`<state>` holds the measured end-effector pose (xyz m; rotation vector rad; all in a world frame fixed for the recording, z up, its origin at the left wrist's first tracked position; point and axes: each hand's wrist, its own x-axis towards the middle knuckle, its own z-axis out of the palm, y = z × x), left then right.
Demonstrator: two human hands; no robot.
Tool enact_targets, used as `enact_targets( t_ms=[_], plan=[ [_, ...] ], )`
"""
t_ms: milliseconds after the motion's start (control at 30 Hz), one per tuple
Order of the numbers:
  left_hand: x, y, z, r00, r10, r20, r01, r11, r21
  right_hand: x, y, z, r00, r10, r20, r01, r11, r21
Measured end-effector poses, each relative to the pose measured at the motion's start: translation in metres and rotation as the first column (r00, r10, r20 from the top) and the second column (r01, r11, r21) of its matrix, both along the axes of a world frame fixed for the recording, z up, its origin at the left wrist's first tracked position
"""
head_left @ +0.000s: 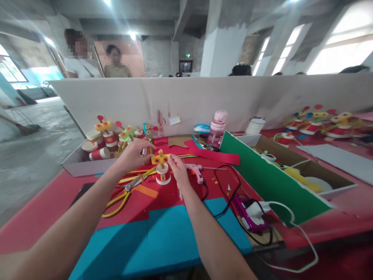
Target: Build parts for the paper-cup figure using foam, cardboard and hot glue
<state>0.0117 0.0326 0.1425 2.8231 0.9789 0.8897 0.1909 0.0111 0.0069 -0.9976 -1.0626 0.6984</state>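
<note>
A small paper-cup figure (163, 177) stands upright on the red tabletop, with a red and white body and a striped, folded paper arm. On top sits its yellow paper head with dark round eyes. My right hand (180, 173) pinches the right end of that head. To the left, my left hand (135, 155) is raised with thumb and fingers apart, holding nothing, its tips close to the head. Yellow-handled scissors (124, 194) lie in front of the left hand. Just right of my right hand is a pink glue gun (196, 171), its cord trailing right.
Finished-looking cup figures fill a white box (78, 161) at left. A green-sided box (268, 182) stands right, near a purple power strip (250, 214) with cables. Blue sheets (140, 249) cover the front edge. A pink bottle (218, 126) stands by the white partition (131, 99); two people are beyond it.
</note>
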Motion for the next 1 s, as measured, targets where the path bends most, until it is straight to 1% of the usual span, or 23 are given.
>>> enact_targets(
  t_ms=[67,167,267,367,500,667,767,867,1000],
  plan=[
    [0.004,0.002,-0.010,0.998,-0.047,0.030,0.045,0.997,0.066,-0.002,0.001,0.001,1.000,0.012,0.005,-0.012,1.000,0.003],
    [0.010,0.007,-0.022,0.994,-0.051,0.095,0.036,0.989,0.146,-0.004,0.002,0.003,0.999,0.042,0.008,-0.042,0.999,0.005],
    [0.014,0.012,-0.030,0.992,-0.048,0.118,0.027,0.985,0.170,-0.006,0.001,0.006,0.997,0.075,0.001,-0.075,0.997,0.010],
    [0.015,0.017,-0.034,0.988,-0.061,0.142,0.036,0.984,0.172,-0.007,0.001,0.006,0.998,0.069,-0.004,-0.069,0.998,0.015],
    [0.017,0.018,-0.036,0.988,-0.058,0.142,0.037,0.988,0.152,-0.009,0.004,0.003,0.999,0.041,0.017,-0.042,0.999,0.016],
    [0.018,0.020,-0.035,0.991,-0.054,0.121,0.037,0.990,0.137,-0.010,0.006,0.000,0.996,0.052,0.066,-0.054,0.998,0.024],
    [0.018,0.021,-0.035,0.989,-0.072,0.133,0.054,0.989,0.136,-0.011,0.004,0.004,0.998,0.045,0.050,-0.045,0.999,0.003],
    [0.017,0.023,-0.034,0.988,-0.072,0.137,0.054,0.990,0.129,-0.012,0.002,0.008,0.999,0.027,0.044,-0.027,1.000,0.011],
    [0.018,0.024,-0.033,0.991,-0.068,0.118,0.056,0.993,0.105,-0.013,0.001,0.013,0.993,0.011,0.118,-0.014,1.000,0.022]
  ],
)
